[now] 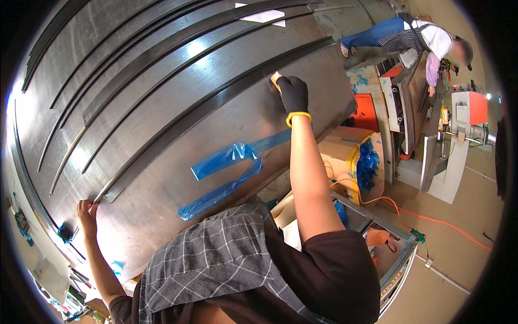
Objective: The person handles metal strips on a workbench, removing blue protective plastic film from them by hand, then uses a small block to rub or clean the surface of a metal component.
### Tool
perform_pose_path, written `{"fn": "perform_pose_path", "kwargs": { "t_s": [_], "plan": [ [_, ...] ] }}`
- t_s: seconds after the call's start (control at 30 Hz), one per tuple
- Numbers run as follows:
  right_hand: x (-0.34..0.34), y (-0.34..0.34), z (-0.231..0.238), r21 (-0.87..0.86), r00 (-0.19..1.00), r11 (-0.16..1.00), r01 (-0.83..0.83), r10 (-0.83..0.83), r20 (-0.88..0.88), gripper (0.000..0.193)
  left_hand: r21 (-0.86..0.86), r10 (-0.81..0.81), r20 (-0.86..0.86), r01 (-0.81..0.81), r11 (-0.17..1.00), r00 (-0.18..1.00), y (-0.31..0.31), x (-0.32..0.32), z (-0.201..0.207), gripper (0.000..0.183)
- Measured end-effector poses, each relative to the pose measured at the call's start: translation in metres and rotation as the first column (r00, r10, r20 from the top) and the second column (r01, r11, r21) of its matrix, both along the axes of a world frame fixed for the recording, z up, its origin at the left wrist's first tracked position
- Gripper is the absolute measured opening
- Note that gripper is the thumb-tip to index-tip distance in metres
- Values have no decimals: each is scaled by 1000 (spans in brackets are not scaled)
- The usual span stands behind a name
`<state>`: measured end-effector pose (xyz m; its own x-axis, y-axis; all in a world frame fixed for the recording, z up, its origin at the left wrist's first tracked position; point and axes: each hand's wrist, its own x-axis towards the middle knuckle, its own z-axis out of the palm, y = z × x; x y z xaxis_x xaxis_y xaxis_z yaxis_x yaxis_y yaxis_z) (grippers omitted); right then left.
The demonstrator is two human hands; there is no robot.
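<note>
A long dark metal strip (186, 120) lies across the wide metal-topped table (145, 229), its thin pale end reaching toward the left. At that end my bare left hand (86, 217) is closed, fingertips pinching the tip. Far along the strip, on its near side, my right hand (294, 96) wears a black glove with a yellow cuff. It is closed on a small tan pad (275, 80) that stands close to the table surface; whether the pad presses on it I cannot tell. Crumpled strips of blue plastic film (221, 163) lie between my arms.
Several more long metal strips (127, 66) lie farther back, near a white sheet (261, 16). At the right stand a cardboard box (339, 148) with blue plastic in it and a metal-framed cart (398, 233). An orange cord (426, 217) crosses the floor. Another person (410, 35) stands beyond.
</note>
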<state>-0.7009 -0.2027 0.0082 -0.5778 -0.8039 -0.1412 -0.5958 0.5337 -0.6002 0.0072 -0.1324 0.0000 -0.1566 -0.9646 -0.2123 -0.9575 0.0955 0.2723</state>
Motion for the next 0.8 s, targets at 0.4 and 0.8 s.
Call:
{"fn": "perform_pose_path", "kwargs": {
  "t_s": [0.4, 0.8],
  "plan": [
    [-19, 56, 29, -21, 959, 984, 177, -168, 227, 35, 325, 310, -386, -187, 927, 869, 2, -16, 16, 24],
    [-15, -100, 23, 90, 718, 777, -623, 614, -326, 26, 118, 211, -262, -186, 976, 942, 20, 25, -18, 32]
  ]
}}
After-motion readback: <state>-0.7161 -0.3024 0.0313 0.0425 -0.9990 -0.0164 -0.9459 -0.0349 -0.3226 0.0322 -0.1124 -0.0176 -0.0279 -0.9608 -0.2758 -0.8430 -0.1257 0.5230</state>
